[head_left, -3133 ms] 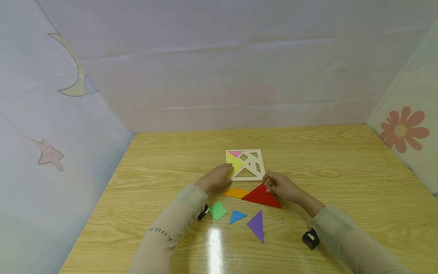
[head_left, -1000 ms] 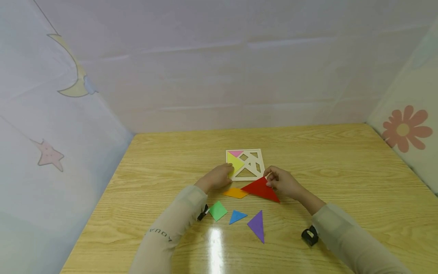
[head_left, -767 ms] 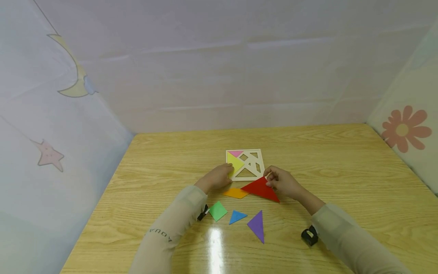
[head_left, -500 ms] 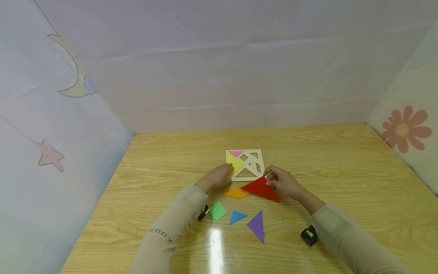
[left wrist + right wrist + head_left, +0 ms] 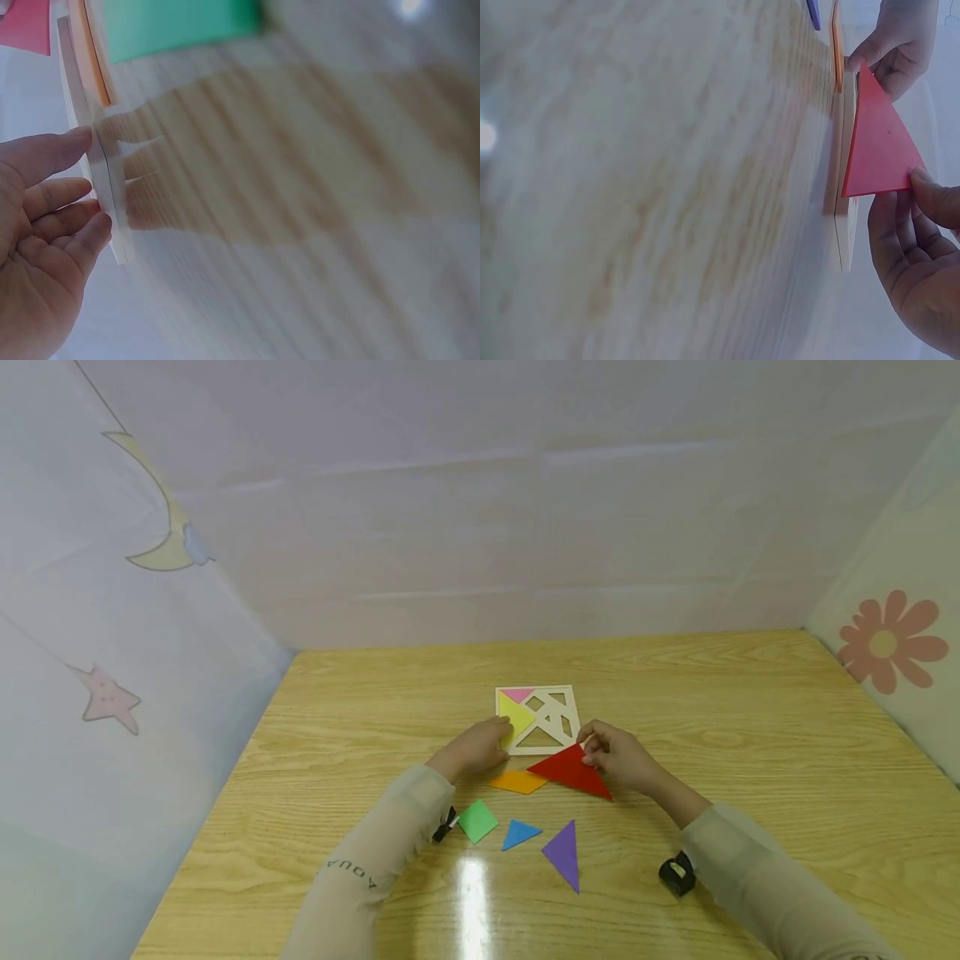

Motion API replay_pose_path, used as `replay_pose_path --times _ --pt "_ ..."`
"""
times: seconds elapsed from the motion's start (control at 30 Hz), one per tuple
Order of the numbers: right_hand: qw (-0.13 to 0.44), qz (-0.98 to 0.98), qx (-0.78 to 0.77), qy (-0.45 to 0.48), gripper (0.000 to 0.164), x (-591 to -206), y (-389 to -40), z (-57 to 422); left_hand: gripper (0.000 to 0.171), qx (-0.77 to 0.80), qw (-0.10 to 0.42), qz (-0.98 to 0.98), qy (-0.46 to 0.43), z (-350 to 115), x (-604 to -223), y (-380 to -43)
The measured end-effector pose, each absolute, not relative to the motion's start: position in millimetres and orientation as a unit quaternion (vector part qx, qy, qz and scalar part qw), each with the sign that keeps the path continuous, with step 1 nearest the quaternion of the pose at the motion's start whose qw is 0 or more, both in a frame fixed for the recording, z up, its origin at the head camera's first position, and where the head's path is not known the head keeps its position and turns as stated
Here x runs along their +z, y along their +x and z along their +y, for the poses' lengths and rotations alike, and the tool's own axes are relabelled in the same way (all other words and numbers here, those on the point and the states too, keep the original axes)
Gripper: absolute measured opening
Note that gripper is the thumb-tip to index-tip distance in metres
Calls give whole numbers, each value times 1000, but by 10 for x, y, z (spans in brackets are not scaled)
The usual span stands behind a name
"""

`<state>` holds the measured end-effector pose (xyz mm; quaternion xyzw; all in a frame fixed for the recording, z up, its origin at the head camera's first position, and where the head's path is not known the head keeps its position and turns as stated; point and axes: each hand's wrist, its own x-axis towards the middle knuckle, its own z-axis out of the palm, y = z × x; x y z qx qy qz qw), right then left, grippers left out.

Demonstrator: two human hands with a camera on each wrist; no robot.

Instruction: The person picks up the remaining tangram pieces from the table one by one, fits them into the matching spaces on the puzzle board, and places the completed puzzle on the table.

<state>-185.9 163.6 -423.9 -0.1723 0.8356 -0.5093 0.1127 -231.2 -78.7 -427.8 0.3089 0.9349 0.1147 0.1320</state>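
In the head view, a pale wooden tangram board (image 5: pixel 547 747) lies mid-table with a yellow triangle (image 5: pixel 514 714) and a pink triangle (image 5: pixel 516 695) seated in it. My left hand (image 5: pixel 480 748) holds the board at its near left corner, fingers over the yellow triangle. My right hand (image 5: pixel 618 760) pinches a large red triangle (image 5: pixel 570 770) by its upper corner. This piece is raised and tilted at the board's near right corner. In the right wrist view, the thumb lies on the red triangle (image 5: pixel 883 150) with fingers behind it. The red piece's left tip overlaps an orange parallelogram (image 5: pixel 517 782).
Closer to me on the wooden table (image 5: pixel 337 760) lie a green square (image 5: pixel 477 822), a blue triangle (image 5: pixel 521 834) and a purple triangle (image 5: pixel 565 856). Black wrist-camera mounts (image 5: pixel 678 875) hang by the sleeves. Printed cloth walls (image 5: pixel 480 560) enclose the table.
Since the earliest frame, my right hand has lifted the red triangle and shifted it slightly away from me, toward the board. My left hand and the loose pieces have stayed put.
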Motion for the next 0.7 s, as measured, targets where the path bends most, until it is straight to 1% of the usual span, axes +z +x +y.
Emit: replay_pose_path --times 0.27,0.5,0.7 --pt "105 836 -510 -176 20 -4235 -1860 1646 38 118 136 935 306 -796 -4264 -2304" --pt "105 831 -516 -178 21 -4227 -1848 1649 35 118 135 934 308 -786 -4267 -2303" --pt "94 837 -507 -181 20 -4238 -1870 1643 37 119 137 936 301 -779 -4262 -2295"
